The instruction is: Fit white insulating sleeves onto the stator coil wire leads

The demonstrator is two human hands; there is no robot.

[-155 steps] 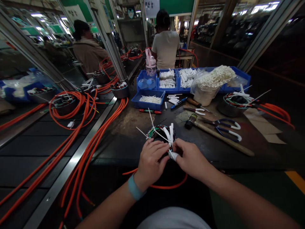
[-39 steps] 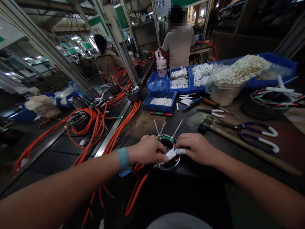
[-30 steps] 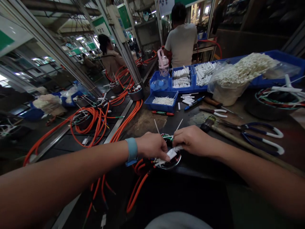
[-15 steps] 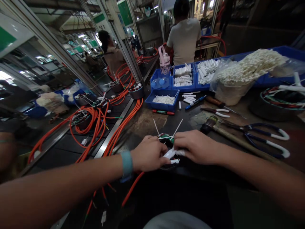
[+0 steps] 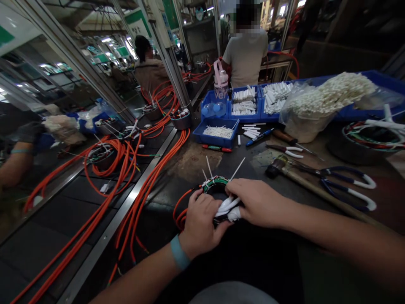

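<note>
A ring-shaped motor stator [image 5: 218, 180] with green and black windings lies on the bench in front of me. Thin white cable ties [image 5: 237, 169] stick up from its far rim. My left hand [image 5: 204, 217] is closed round its near left side, thumb along the front edge, fingertips by the white sleeved wires [image 5: 226, 206]. From the right, my right hand [image 5: 253, 202] pinches those white wires, which bend across the stator's opening. Its fingertips are partly hidden behind the hand. An orange cable [image 5: 179, 211] runs beside the stator at the left.
Behind stand a blue tray of cable ties [image 5: 217, 131], a red marker [image 5: 217, 148] and a blue pen [image 5: 259, 137]. At right lie a mallet [image 5: 278, 165], pliers [image 5: 329, 173] and another stator [image 5: 351, 147]. Orange cables [image 5: 152, 173] cross the left side; a co-worker's gloved hand [image 5: 28, 133] shows there.
My left hand has turned and come nearer, now round the stator's near left side. More of the stator's rim and the white wires show. A co-worker's gloved hand has appeared at far left.
</note>
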